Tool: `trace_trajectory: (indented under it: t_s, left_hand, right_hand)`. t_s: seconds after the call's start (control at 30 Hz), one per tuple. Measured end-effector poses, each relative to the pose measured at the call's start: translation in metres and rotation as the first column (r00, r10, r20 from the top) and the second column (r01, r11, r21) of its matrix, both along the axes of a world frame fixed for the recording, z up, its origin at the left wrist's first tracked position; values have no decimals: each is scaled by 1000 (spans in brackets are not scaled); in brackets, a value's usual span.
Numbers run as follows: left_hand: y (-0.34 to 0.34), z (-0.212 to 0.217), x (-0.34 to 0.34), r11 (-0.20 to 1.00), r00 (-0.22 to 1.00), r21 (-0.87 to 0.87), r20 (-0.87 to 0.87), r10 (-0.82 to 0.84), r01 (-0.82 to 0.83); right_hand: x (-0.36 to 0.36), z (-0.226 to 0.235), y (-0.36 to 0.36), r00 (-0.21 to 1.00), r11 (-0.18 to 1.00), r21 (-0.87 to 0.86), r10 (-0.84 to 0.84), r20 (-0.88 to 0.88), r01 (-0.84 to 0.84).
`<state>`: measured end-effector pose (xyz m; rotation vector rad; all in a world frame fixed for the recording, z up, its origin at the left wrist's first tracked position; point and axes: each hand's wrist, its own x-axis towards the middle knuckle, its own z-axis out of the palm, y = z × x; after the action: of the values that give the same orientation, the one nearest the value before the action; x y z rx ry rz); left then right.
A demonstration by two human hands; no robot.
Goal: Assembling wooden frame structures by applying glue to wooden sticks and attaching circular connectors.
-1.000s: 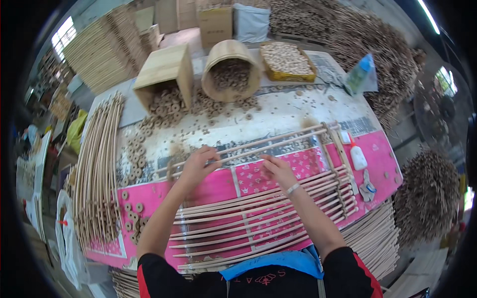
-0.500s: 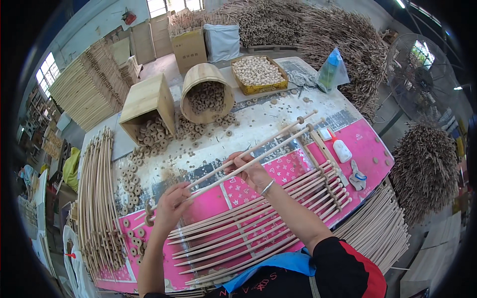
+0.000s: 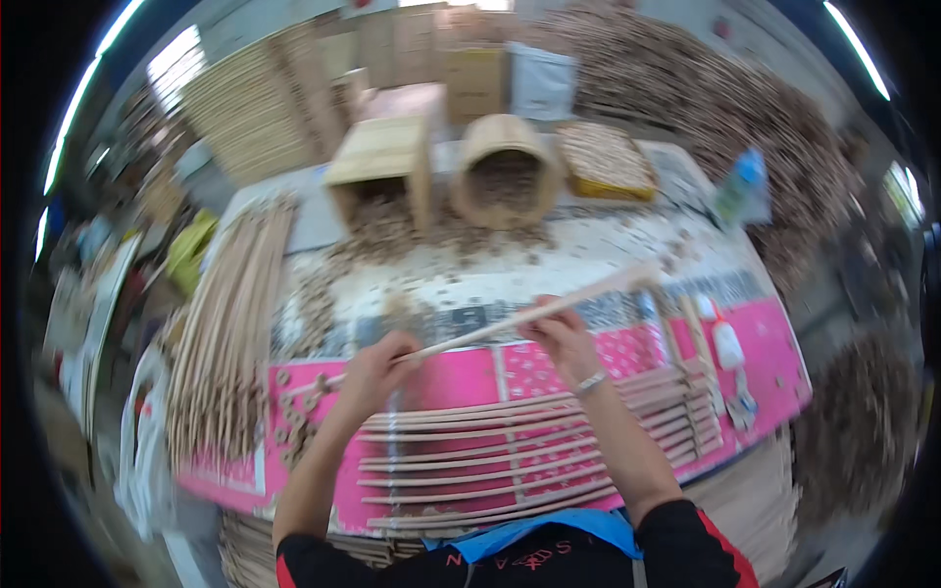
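- right hand [image 3: 564, 338] has slid toward 2 o'clock along the wooden rod [image 3: 475, 333], so the hands stand wider apart than half a second ago.
- its fingers are wrapped on the rod.
- left hand [image 3: 380, 370], nearer 8 o'clock, also has its fingers pinched on the rod.
- the rod slants from 8 to 2 o'clock above the tabletop [image 3: 431, 286]; blur hides whether a second lies alongside.
- at 6 o'clock, a row of pale rods [image 3: 470, 426] lies on a pink cover [image 3: 446, 377].
- bundled rods [image 3: 230, 333] at 9 o'clock; a square wooden box [image 3: 377, 152] at 11; a white bottle [image 3: 726, 345] between 3 and 4.
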<state>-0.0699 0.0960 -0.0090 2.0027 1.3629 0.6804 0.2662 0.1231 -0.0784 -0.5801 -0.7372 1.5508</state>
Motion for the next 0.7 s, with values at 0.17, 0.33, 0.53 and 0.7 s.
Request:
trace_trajectory:
  t_s: [0.17,0.33,0.53,0.7]
  left_hand:
    - [-2,-6,1,975,998,221,-63,27,-12]
    - [-24,19,-52,904,944,411,-238,228,-115]
    - [-12,53,-169,530,605,724,-196,772,-442]
    - [27,20,-276,340,393,763,-123,911,-549]
  right_hand:
    - [5,13,4,998,994,104,41,54,-46]
    - [-54,77,6,974,965,182,159,160,-187]
    - [-68,58,-9,851,952,3,272,449,-306]
    - [-71,29,-35,817,934,-110,352,457,-340]
